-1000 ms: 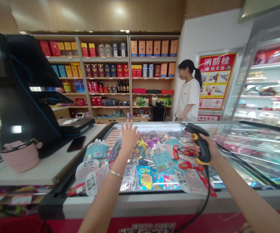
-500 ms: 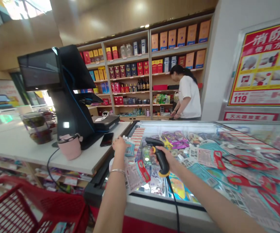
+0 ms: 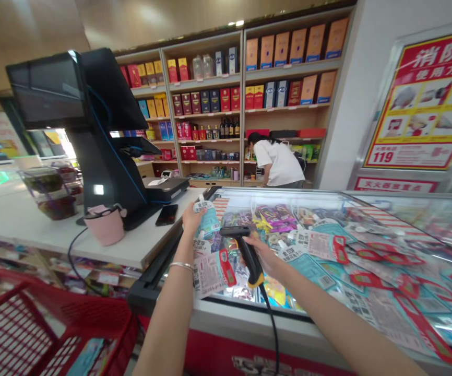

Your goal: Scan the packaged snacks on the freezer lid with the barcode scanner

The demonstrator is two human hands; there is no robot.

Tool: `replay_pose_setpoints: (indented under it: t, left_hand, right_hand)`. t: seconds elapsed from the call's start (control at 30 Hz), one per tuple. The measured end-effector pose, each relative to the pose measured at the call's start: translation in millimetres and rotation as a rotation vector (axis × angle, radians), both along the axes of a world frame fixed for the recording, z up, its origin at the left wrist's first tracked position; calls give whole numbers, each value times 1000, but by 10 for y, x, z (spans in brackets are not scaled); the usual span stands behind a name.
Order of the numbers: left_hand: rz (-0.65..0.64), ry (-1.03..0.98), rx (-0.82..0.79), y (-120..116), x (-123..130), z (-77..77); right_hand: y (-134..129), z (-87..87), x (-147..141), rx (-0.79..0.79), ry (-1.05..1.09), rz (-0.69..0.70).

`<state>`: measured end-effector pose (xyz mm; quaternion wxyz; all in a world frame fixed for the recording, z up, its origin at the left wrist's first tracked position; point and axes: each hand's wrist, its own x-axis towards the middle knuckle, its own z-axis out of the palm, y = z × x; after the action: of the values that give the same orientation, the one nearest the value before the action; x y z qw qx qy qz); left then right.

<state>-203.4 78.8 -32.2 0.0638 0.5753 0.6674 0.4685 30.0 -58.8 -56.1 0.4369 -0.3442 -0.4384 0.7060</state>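
Note:
My left hand point(image 3: 191, 216) grips a blue and white pouch point(image 3: 209, 219) near the left end of the glass-topped freezer point(image 3: 245, 196). In my right hand point(image 3: 264, 254) is a black and yellow barcode scanner point(image 3: 250, 259), its head turned toward the pouch and its cable hanging over the freezer's front edge. Below my left hand, a pouch with a red label point(image 3: 212, 272) lies on the glass. Several more blue and red pouches point(image 3: 320, 245) are spread over the right part of the freezer top.
On the white counter point(image 3: 147, 249) at left stand a point-of-sale terminal point(image 3: 106, 172), a pink cup point(image 3: 105, 225) and a phone point(image 3: 167, 214). A red cart point(image 3: 49, 324) is at lower left. A person in white point(image 3: 280, 162) bends by the shelves behind.
My left hand has raised the pouch, whose front now shows more. The scanner has moved slightly left. The person behind has bent down and shifted left. The view has shifted a little.

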Motion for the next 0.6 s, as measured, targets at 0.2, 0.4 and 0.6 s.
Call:
replay_pose_setpoints:
  t: [0.2,0.4,0.6]
  left_hand:
    - [101,-175,172,-70,-41,93]
    - [92,-268,173,-34,-61,87]
    - [70,-250,154,-39,-55,90]
  right_hand:
    - [-43,52,5,115,54,-36]
    - [-46,57,12,179,88,-11]
    - [-41,47,7,224,98,-8]
